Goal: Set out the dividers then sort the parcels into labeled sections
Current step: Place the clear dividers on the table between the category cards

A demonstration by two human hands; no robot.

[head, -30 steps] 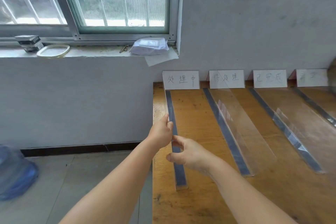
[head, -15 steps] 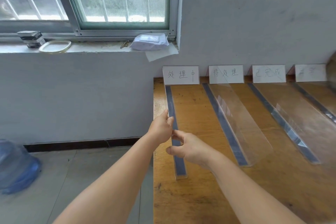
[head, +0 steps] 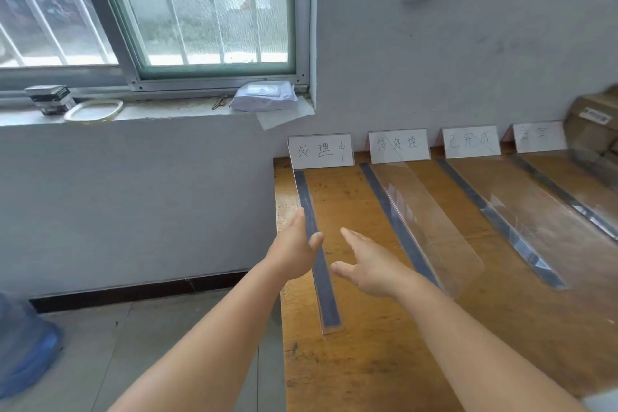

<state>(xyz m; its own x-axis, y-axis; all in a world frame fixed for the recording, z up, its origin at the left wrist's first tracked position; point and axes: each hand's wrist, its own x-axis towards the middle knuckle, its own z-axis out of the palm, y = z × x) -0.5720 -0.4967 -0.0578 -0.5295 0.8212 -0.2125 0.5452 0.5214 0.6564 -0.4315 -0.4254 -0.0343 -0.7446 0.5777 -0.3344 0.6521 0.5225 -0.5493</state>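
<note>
Several clear acrylic dividers with dark base strips lie in parallel on the wooden table (head: 368, 364). The leftmost divider (head: 327, 306) stands upright near the table's left edge. My left hand (head: 294, 252) straddles its top edge, fingers on the left and thumb on the right, with a gap showing. My right hand (head: 366, 266) hovers just right of it, fingers spread, holding nothing. A second divider (head: 431, 231) and a third divider (head: 521, 244) stand further right. White label cards (head: 321, 151) lean against the wall. A brown cardboard parcel (head: 595, 123) shows at the far right, blurred.
The table's left edge drops to a grey floor where a blue water bottle (head: 23, 344) stands. On the window sill lie a wipes pack (head: 264, 97), a tape ring (head: 93, 109) and a small black box (head: 50, 98). The wall backs the table.
Both hands were pinching the leftmost divider's top edge. Now my right hand has let go and moved off to the right, and my left hand has loosened its fingers.
</note>
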